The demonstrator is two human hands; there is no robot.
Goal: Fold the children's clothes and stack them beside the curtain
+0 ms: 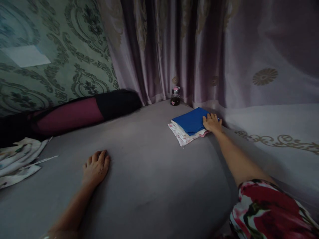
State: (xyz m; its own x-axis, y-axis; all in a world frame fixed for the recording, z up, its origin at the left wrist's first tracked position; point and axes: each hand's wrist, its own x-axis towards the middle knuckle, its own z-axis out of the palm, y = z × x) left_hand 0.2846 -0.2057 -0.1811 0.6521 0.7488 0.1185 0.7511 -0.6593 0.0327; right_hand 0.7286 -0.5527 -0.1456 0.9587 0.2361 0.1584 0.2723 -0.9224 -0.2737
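My left hand (96, 167) rests palm down on the grey sheet-covered surface (147, 172), its fingers slightly bent and holding nothing. On the right, my other arm reaches out, and my right hand (213, 123) lies on the right edge of a folded blue cloth (190, 120) with its fingers spread. Beneath the blue cloth are folded white cloths with a printed pattern (183, 137), stacked in a small pile. A bit of pink fabric (203, 133) shows at the pile's near edge.
A small bottle (175, 97) with dark contents stands behind the pile, by the purple curtain (169, 49). A long black and maroon bundle (72, 114) lies along the patterned wall (82, 43). Crumpled white printed cloth (20, 159) is at far left.
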